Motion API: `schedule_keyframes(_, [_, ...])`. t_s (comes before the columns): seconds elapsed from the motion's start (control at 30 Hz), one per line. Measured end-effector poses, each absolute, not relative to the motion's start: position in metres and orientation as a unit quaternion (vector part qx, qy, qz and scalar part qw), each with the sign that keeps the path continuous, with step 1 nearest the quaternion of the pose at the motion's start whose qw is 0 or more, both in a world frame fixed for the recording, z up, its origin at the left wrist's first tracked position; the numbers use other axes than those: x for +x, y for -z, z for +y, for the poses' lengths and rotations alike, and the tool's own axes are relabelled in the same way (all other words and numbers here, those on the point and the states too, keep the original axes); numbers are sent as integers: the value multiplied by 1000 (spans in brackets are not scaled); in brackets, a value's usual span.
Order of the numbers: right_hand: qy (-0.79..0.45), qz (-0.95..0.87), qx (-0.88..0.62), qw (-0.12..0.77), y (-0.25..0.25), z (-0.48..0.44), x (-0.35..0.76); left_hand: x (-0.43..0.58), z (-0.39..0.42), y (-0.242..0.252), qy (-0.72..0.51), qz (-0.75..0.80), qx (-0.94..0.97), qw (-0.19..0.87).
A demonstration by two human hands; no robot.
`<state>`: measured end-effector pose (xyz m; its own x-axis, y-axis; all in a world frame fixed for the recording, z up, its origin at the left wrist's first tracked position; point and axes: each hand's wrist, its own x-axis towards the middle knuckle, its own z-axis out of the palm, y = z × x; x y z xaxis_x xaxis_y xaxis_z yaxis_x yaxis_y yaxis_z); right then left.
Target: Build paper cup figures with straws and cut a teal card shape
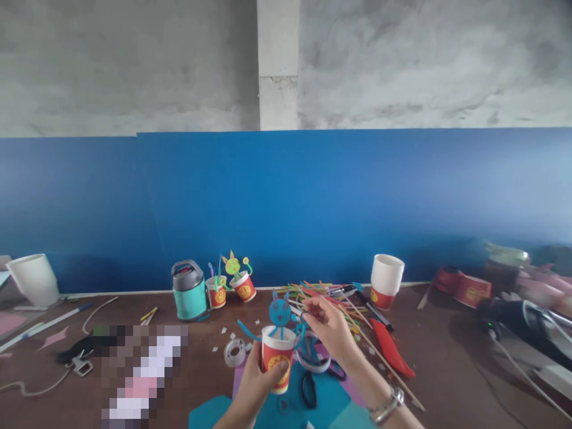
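Observation:
My left hand grips a red and white paper cup with a gold emblem, held upright above the table. A blue paper animal head on a stem sticks up from the cup, with thin blue arms to either side. My right hand is beside the figure's right arm, fingers pinched together on a thin blue strip. A watch is on my right wrist. Below lie blue paper sheets, black scissors and a tape roll.
On the brown table stand two finished cup figures, a teal flask, a stack of cups, a pile of coloured sticks, a small tape roll, pens at left, and clutter at right. A blue board backs it.

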<state>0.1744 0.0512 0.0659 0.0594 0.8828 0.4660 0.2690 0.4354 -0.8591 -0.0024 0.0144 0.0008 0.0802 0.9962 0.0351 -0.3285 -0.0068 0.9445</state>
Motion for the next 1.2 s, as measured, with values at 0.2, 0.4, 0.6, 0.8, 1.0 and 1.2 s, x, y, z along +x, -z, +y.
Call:
schedule_keyframes(0.2, [-347,-592,-452,570,-64,56,175,-2,15,2,-558,381,443,589])
schedule_keyframes(0.4, [-409,-568,-453,552,-67,55,179,-2,15,4,-559,366,456,588])
schedule_keyframes(0.6, [-397,-575,-450,556,-69,52,180,-2,10,-3,-554,373,454,589])
schedule_keyframes(0.8, [-421,-555,-440,567,-67,56,177,-2,10,-1,-559,366,459,586])
schedule_keyframes(1.0, [-475,-525,-441,551,-81,45,174,-3,11,-1,-569,363,441,593])
schedule_keyframes(1.2, [-471,-544,-506,476,-87,38,176,-4,8,-6,-566,373,437,591])
